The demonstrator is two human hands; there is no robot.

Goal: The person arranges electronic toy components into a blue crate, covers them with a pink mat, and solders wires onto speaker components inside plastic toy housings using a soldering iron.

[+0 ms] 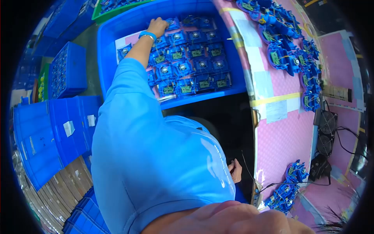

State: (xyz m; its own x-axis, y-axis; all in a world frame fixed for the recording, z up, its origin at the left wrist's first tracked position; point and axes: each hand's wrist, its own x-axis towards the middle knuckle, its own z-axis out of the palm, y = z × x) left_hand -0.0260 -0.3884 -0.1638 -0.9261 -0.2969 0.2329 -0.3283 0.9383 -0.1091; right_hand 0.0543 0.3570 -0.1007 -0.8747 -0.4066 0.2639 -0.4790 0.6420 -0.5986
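My left hand (157, 27), with a blue band on its wrist, reaches into the far part of a large blue bin (107, 58). Its fingers are bent down onto a blue fan unit (172, 24) in the top row. Around it, rows of similar blue units with round white parts or green boards (187, 85) fill the bin. Low in the middle, beside the workbench edge, my right hand (235, 171) shows only in part, its fingers curled together; anything in them is hidden.
On the right stands a pink workbench (282, 136) with yellow tape, more blue units (278, 56), loose wires and black fans (326, 121). Stacked blue crates (58, 128) stand at the left, with another filled crate (76, 70) behind. A green-rimmed tray (97, 13) sits beyond the bin.
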